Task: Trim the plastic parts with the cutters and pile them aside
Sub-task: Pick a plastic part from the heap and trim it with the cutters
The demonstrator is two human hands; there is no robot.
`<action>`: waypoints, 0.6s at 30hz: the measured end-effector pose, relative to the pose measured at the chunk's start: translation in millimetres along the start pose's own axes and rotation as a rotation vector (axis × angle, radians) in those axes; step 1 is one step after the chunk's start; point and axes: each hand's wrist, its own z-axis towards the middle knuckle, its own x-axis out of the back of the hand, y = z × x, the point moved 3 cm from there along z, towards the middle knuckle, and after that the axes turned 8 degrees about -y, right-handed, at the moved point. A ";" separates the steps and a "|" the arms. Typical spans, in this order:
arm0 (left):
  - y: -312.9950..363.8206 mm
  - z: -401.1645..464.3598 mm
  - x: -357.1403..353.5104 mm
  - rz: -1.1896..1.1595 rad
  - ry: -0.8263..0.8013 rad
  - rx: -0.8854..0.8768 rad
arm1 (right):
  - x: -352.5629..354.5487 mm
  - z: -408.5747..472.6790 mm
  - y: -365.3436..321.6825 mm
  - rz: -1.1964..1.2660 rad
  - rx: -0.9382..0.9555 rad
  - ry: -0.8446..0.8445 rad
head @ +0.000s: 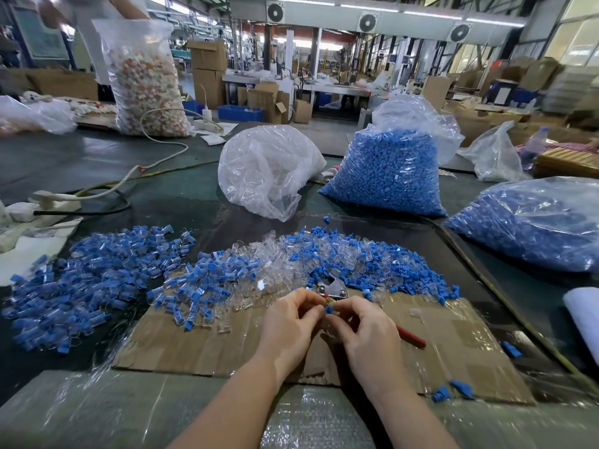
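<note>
Above the cardboard sheet (201, 345), both hands' fingers (311, 311) pinch a small blue plastic part (329, 309); the dark table (97, 163) stands in a factory hall.

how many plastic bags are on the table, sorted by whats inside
Bags of blue parts: 2
Bags of clear parts: 1
Bags of white and orange pieces: 2
Bags whose contents cannot be made out: 1
Total: 6
</note>
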 end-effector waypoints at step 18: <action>4.1 -2.4 1.2 0.032 -0.024 -0.040 | 1.0 1.5 -2.6 0.117 0.085 -0.022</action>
